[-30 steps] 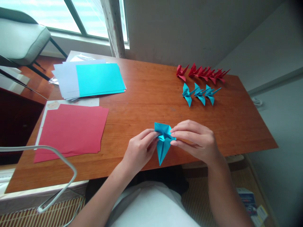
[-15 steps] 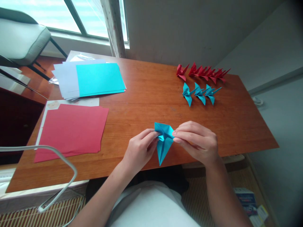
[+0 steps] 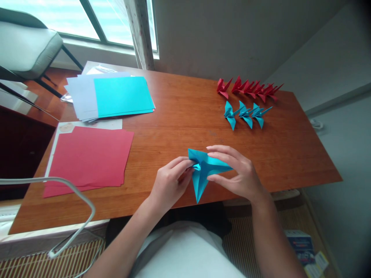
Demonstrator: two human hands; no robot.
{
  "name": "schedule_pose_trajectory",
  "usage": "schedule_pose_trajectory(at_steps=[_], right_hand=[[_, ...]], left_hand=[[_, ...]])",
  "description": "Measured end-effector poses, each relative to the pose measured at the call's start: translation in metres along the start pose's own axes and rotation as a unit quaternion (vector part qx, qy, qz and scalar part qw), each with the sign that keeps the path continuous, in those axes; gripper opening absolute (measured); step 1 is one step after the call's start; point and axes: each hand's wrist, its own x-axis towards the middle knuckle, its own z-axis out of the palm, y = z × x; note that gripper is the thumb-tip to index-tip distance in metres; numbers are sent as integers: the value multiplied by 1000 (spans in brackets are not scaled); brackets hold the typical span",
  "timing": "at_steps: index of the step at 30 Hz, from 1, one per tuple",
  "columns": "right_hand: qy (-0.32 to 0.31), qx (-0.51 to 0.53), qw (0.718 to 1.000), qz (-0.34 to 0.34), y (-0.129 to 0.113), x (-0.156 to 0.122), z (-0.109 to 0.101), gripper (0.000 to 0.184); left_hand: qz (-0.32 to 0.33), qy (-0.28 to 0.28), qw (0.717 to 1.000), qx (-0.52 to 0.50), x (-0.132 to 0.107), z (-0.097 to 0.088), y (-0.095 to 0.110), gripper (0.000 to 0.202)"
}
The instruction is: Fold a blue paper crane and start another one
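Observation:
A half-folded blue paper figure lies near the front edge of the wooden table, its long point aimed at me. My left hand pinches its left side. My right hand grips its right side, thumb below and fingers curved over a flap that sticks out to the right. Three finished blue paper cranes stand in a row at the far right, with a row of several red paper cranes behind them.
A stack of red paper sheets lies at the left front. Pale and cyan paper sheets lie behind it. A white cable loops at the lower left. A grey chair stands by the window.
My right hand has drawn a flap of the blue figure out to the right and its fingers have loosened from a tight pinch. My left hand has stayed put.

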Motion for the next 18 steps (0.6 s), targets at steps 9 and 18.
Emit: schedule_pose_trajectory(at_steps=[9,18], right_hand=[[-5,73,991,116,12,-12,-3,70],[-29,33,998,43,9,-7,3,43]], left_hand=[[-9,4,1000,-3,1,0,1,15],[0,-6,1000,-4,-1,1,-2,19]])
